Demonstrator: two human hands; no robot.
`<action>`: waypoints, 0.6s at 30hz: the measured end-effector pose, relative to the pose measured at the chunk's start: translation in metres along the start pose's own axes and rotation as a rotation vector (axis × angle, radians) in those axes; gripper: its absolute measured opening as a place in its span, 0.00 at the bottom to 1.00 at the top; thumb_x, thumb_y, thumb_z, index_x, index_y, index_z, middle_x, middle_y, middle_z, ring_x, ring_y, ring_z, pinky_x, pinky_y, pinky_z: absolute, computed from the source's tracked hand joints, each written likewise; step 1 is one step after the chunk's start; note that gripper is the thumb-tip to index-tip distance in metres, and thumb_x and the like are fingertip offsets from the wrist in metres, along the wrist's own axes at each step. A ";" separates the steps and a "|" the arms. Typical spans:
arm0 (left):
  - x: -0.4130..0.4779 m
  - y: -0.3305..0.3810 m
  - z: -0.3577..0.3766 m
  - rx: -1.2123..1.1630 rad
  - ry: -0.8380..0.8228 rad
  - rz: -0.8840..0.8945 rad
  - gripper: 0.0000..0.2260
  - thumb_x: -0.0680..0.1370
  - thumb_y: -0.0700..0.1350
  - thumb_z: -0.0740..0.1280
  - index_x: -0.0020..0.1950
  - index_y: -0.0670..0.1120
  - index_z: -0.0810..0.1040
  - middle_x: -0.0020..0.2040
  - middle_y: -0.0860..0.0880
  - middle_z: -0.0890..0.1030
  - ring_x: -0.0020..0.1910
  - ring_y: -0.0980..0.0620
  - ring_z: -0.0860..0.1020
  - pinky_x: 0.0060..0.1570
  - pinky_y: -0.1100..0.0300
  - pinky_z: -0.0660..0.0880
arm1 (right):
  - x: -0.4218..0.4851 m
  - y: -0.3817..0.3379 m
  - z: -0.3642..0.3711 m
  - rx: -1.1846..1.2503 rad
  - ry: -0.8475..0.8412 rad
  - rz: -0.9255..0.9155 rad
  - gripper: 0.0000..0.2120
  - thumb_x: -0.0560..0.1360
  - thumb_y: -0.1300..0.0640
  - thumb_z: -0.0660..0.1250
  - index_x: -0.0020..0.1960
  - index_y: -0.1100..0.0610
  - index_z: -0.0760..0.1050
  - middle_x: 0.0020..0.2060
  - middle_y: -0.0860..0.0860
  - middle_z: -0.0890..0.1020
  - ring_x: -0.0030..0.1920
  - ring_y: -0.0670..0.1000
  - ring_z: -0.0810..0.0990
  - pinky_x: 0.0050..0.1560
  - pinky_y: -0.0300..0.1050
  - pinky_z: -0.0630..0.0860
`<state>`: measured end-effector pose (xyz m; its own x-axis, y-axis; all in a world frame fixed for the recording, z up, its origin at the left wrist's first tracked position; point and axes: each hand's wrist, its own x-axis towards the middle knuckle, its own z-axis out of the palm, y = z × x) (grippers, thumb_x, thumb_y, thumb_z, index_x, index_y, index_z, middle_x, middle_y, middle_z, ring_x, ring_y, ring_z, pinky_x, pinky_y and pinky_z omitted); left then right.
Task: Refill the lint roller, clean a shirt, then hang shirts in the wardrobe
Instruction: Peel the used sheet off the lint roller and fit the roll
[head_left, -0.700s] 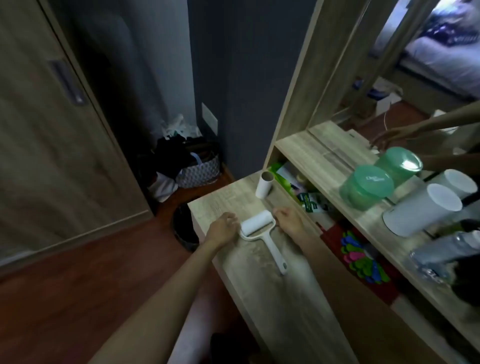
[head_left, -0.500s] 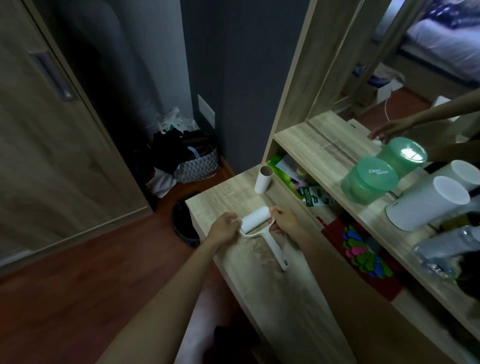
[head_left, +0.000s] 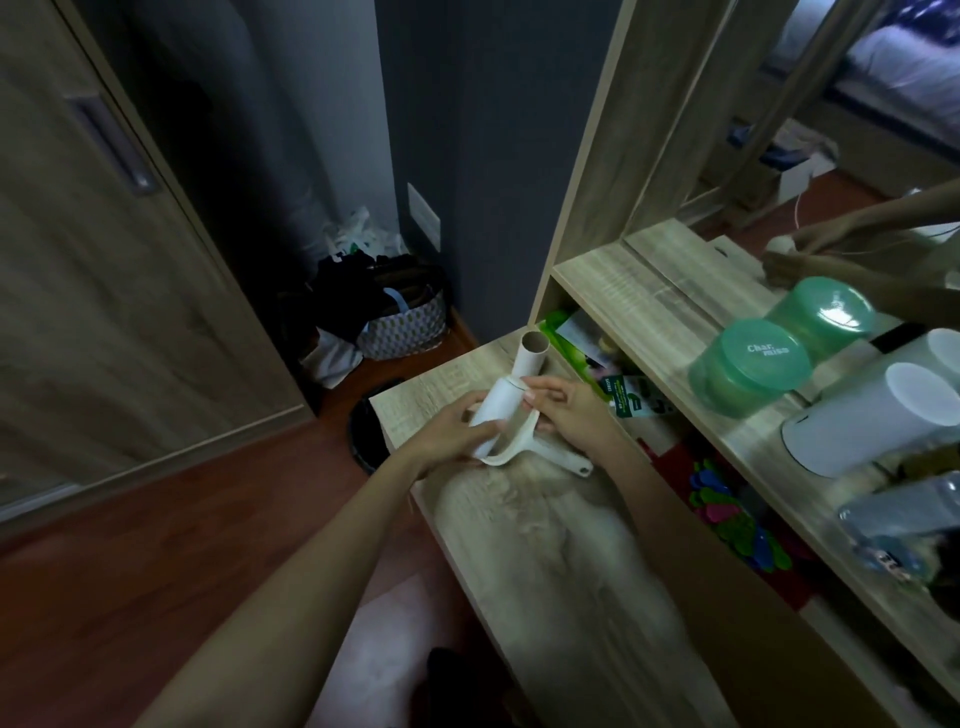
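Note:
A white lint roller (head_left: 524, 444) is lifted a little above the wooden desk (head_left: 545, 561), its handle pointing right and down. My left hand (head_left: 452, 434) grips the white sticky roll (head_left: 496, 415) on it from the left. The roller's frame is held at its right side by my right hand (head_left: 569, 410). Just behind the hands an empty cardboard core (head_left: 531, 356) stands upright on the desk. No shirt is in view.
A shelf unit with a mirror stands to the right, carrying a green tub (head_left: 748, 366) and a white canister (head_left: 872, 415). A dark bin (head_left: 366, 434) and a patterned bag (head_left: 402, 322) sit on the floor past the desk. A wardrobe door (head_left: 78, 260) fills the left.
Both hands have picked the lint roller up off the desk and turned it, so the roll now points up and away. The view has moved closer.

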<state>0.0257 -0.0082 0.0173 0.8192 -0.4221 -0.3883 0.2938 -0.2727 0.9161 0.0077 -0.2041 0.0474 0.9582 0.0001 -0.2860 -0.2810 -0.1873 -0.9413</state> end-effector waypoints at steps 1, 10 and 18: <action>0.002 0.004 -0.002 0.092 0.022 0.059 0.18 0.76 0.49 0.71 0.64 0.57 0.72 0.59 0.51 0.77 0.52 0.54 0.78 0.42 0.62 0.78 | 0.000 -0.005 -0.001 -0.043 -0.002 -0.021 0.13 0.77 0.59 0.67 0.61 0.59 0.77 0.51 0.57 0.82 0.51 0.52 0.82 0.45 0.41 0.82; 0.003 0.013 -0.012 0.385 0.075 0.289 0.24 0.75 0.45 0.73 0.70 0.50 0.70 0.60 0.53 0.76 0.55 0.52 0.78 0.53 0.61 0.74 | 0.008 -0.018 -0.009 -0.238 0.045 -0.132 0.13 0.69 0.49 0.74 0.52 0.53 0.82 0.44 0.49 0.85 0.44 0.47 0.84 0.43 0.43 0.81; -0.007 0.011 -0.008 0.420 0.105 0.348 0.25 0.73 0.46 0.74 0.68 0.51 0.72 0.59 0.56 0.77 0.56 0.54 0.77 0.53 0.65 0.73 | 0.005 -0.027 -0.020 -0.342 -0.069 -0.130 0.15 0.67 0.50 0.77 0.50 0.55 0.83 0.41 0.46 0.85 0.43 0.42 0.84 0.45 0.36 0.80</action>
<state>0.0271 -0.0015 0.0313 0.8838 -0.4663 -0.0386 -0.2067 -0.4631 0.8618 0.0213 -0.2187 0.0754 0.9755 0.1100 -0.1904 -0.1116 -0.4986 -0.8596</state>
